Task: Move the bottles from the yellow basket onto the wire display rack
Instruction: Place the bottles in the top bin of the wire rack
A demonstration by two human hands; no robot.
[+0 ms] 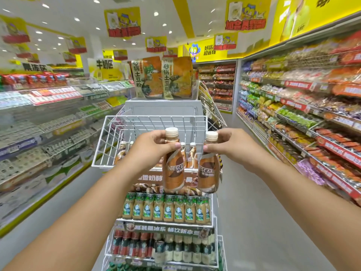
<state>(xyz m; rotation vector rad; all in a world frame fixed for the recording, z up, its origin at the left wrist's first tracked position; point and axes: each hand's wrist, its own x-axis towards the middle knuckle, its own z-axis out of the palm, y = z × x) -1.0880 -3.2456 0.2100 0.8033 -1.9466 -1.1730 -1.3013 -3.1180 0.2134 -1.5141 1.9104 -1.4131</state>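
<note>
Hands hold one coffee bottle each: left hand (151,146) and right hand (229,146) grip the necks; smooth, probably slippery plastic.

The top wire basket (150,124) is open above and mostly empty. A few bottles (192,154) stand along its front edge. Tiers below are packed full.
</note>
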